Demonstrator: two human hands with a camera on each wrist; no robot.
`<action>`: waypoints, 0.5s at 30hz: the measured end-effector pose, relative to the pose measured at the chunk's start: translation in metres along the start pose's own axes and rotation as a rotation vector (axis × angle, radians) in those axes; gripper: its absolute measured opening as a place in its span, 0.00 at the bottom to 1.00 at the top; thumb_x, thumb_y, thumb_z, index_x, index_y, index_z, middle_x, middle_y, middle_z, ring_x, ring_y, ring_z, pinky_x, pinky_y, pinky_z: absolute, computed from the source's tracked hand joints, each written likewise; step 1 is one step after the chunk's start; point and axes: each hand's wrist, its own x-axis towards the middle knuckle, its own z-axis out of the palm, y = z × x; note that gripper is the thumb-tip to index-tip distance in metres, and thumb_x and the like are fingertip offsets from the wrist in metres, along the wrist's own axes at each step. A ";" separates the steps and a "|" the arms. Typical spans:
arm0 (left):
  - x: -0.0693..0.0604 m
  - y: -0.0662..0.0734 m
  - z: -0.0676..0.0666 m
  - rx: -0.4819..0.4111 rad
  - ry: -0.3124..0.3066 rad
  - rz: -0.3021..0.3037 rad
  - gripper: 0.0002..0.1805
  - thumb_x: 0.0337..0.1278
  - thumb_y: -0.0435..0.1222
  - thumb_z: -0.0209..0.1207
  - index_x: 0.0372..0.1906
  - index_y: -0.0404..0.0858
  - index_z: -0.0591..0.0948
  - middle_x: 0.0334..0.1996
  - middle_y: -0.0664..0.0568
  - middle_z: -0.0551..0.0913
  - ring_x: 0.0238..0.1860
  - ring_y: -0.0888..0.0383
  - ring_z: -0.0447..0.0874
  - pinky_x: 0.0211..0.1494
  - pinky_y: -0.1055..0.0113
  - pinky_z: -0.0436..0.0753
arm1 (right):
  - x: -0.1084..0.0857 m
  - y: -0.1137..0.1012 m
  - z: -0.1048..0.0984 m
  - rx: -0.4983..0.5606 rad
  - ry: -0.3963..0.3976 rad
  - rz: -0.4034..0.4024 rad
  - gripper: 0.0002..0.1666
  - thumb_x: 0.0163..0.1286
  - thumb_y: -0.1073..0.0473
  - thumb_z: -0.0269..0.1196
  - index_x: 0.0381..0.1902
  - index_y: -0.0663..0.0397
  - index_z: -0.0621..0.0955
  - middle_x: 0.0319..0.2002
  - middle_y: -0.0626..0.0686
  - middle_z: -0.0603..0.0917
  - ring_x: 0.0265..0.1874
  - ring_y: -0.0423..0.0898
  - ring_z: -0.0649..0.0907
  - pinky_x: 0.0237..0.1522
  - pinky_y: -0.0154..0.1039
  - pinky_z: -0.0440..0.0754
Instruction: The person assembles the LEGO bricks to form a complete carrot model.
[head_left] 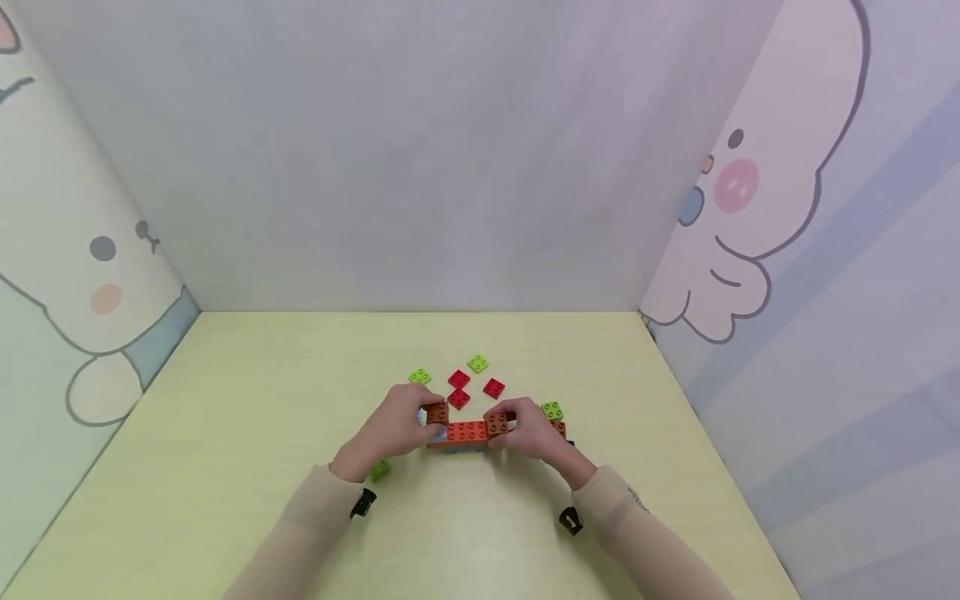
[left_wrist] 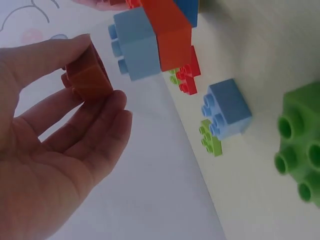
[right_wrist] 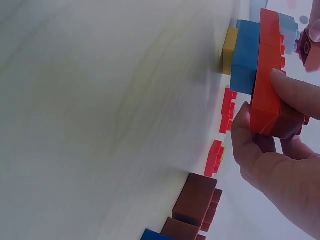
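Between thumb and fingers, my left hand (head_left: 397, 421) pinches a brown brick (left_wrist: 89, 75), held apart from the light blue brick (left_wrist: 136, 44) on the built stack. That stack has an orange-red layer (head_left: 467, 431) over a blue brick (right_wrist: 245, 56) and a yellow one (right_wrist: 230, 51). At the stack's right end my right hand (head_left: 531, 429) grips another brown brick (head_left: 497, 425) and the end of the orange-red layer; in the right wrist view this brown brick sits against that layer. The underside of the stack's right end is partly hidden by my fingers.
Flat red plates (head_left: 493, 388) and lime plates (head_left: 477, 363) lie behind the stack. A loose blue brick (left_wrist: 229, 108) and a green brick (left_wrist: 305, 142) lie to the left. At the right are brown bricks (right_wrist: 195, 199), a dark blue brick (right_wrist: 156, 235) and a lime piece (head_left: 552, 410).
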 end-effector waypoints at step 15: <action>0.009 0.008 0.028 -0.011 -0.046 -0.018 0.18 0.45 0.36 0.71 0.44 0.34 0.86 0.30 0.57 0.80 0.31 0.58 0.75 0.34 0.66 0.74 | -0.001 0.001 0.002 -0.008 0.007 -0.016 0.21 0.49 0.62 0.76 0.44 0.48 0.84 0.38 0.44 0.81 0.40 0.45 0.78 0.43 0.45 0.76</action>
